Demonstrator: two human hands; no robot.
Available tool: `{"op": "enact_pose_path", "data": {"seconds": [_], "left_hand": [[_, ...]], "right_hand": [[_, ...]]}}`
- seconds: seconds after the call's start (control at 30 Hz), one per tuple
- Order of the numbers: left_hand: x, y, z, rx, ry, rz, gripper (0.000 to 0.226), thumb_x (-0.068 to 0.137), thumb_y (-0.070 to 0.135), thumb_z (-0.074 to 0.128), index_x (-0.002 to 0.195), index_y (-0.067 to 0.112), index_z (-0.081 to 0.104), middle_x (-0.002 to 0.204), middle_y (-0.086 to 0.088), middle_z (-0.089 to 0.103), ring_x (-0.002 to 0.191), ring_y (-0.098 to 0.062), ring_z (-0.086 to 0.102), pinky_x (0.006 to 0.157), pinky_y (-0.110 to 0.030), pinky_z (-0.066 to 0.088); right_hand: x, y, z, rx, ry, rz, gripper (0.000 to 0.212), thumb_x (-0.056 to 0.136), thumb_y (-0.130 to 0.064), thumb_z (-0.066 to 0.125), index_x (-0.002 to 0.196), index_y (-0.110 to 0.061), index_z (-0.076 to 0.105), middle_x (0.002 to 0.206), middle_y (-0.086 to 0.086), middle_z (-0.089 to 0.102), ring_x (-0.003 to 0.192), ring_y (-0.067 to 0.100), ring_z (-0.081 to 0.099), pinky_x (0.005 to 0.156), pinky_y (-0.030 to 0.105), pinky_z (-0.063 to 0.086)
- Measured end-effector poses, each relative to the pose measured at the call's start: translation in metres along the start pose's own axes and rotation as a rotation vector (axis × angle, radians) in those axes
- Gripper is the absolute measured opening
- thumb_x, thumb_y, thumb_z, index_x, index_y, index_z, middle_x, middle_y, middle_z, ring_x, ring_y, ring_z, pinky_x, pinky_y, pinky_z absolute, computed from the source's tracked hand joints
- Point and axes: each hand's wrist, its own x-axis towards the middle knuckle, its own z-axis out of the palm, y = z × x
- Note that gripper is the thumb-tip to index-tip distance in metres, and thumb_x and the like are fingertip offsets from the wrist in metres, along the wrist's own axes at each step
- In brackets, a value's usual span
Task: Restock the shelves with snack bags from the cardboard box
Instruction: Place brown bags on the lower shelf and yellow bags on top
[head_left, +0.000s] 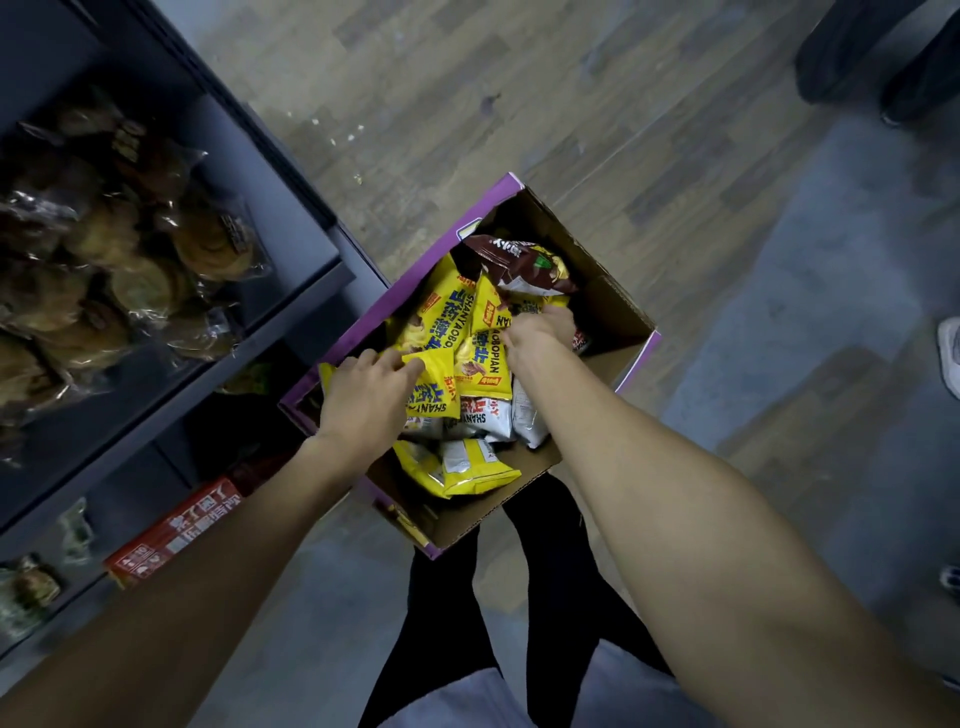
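Note:
An open cardboard box (618, 317) with purple outer sides stands on the floor in front of my legs. It holds several yellow snack bags (441, 317), one brown bag (514, 265) at the far end and some white-backed bags. My left hand (363, 395) pinches the corner of a small yellow snack bag (434, 389) near the box's left wall. My right hand (537, 332) reaches into the middle of the box, its fingers curled round another yellow bag (485, 338).
Dark grey shelves (291, 312) stand to the left, the upper one carrying clear bags of pastries (130, 249). A red carton (176, 530) and green packs lie on the lower shelves. Another person's shoes (950, 353) are at the right edge.

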Motion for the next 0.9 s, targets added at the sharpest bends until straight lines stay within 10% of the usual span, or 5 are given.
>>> {"op": "enact_pose_path", "data": {"seconds": [0.27,0.53,0.77,0.9], "left_hand": [[-0.008,-0.007,-0.015,-0.232,0.051,-0.174,0.042,0.078,0.023,0.069,0.118,0.021,0.058,0.105,-0.007,0.059,0.094,-0.033,0.057,0.062,-0.04,0.048],[-0.006,0.006,-0.01,-0.456,0.143,-0.31,0.039,0.087,0.035,0.062,0.121,0.018,0.051,0.104,-0.008,0.054,0.091,-0.035,0.059,0.062,-0.044,0.05],[0.01,0.024,0.011,-0.489,0.191,-0.312,0.05,0.092,0.033,0.058,0.137,0.018,0.039,0.102,-0.011,0.049,0.087,-0.032,0.056,0.058,-0.041,0.046],[0.025,0.039,0.023,-0.447,0.13,-0.438,0.067,0.093,0.034,0.058,0.149,0.016,0.026,0.114,-0.014,0.045,0.096,-0.032,0.054,0.066,-0.041,0.044]], "right_hand": [[-0.027,-0.017,-0.043,-0.8,-0.089,-0.365,0.041,0.088,-0.005,0.061,0.127,-0.016,0.06,0.13,0.015,0.057,0.117,0.032,0.056,0.094,0.033,0.046],[-0.04,0.011,-0.058,-1.691,-0.396,-1.064,0.043,0.085,0.009,0.049,0.124,-0.01,0.048,0.108,0.015,0.06,0.096,0.04,0.062,0.064,0.037,0.037],[-0.032,0.026,-0.056,-1.574,-0.22,-0.854,0.056,0.09,0.005,0.05,0.142,-0.009,0.032,0.125,0.016,0.057,0.111,0.037,0.058,0.078,0.042,0.047],[-0.019,0.034,-0.039,-1.505,-0.169,-0.616,0.066,0.101,-0.029,0.045,0.154,-0.006,0.013,0.144,0.021,0.039,0.124,0.035,0.051,0.091,0.039,0.047]]}}
